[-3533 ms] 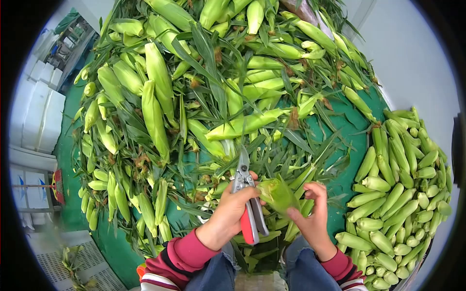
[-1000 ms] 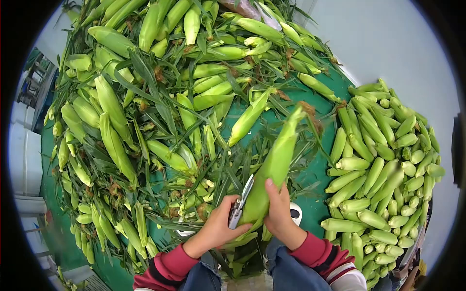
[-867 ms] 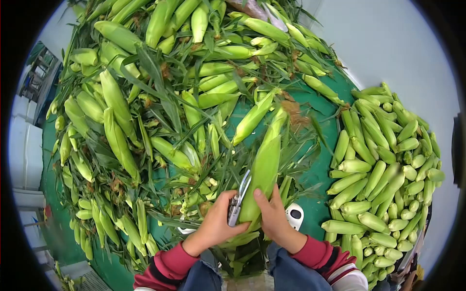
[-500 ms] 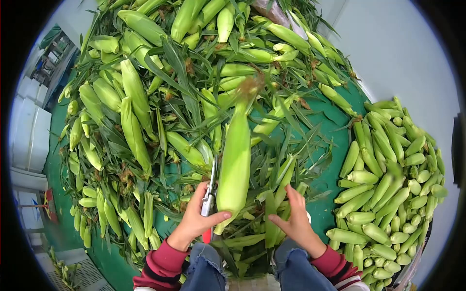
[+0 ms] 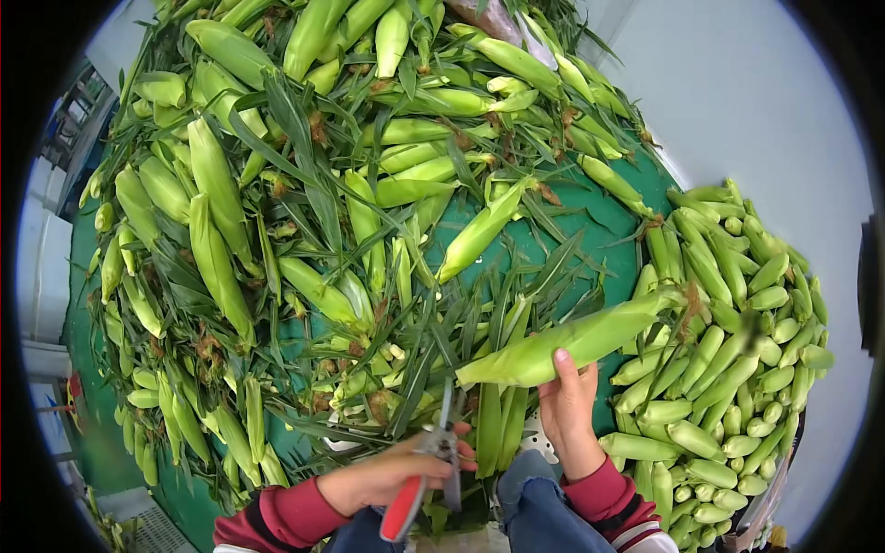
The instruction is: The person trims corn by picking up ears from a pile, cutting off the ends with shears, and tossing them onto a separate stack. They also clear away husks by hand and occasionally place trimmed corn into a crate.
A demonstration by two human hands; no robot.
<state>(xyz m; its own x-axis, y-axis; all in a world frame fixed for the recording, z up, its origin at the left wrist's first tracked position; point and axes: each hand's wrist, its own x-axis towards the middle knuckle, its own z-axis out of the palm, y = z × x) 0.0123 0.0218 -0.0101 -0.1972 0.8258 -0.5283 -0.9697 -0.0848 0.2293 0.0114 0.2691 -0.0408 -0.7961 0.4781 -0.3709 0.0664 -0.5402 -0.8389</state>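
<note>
My right hand (image 5: 567, 410) is closed around an ear of corn (image 5: 590, 337) in its green husk. The ear lies nearly sideways, its silk tip pointing right and its blunt stem end left. My left hand (image 5: 392, 470) grips a pair of red-handled shears (image 5: 402, 510), blades pointing up and close to the ear's stem end. Some of the fingers around the shears are hidden. Loose husk leaves (image 5: 502, 419) lie below the ear, between my knees.
A large heap of unhusked corn with long leaves (image 5: 217, 184) covers the left and back. At the right, trimmed ears (image 5: 710, 396) are piled against a pale wall (image 5: 747, 101). Green sheeting (image 5: 590, 207) shows between them. A perforated white crate (image 5: 147, 521) stands at the lower left.
The ear went from upright at my left hand to sideways in my right hand, which was open before. My left hand has dropped lower with the shears. The view shifted slightly.
</note>
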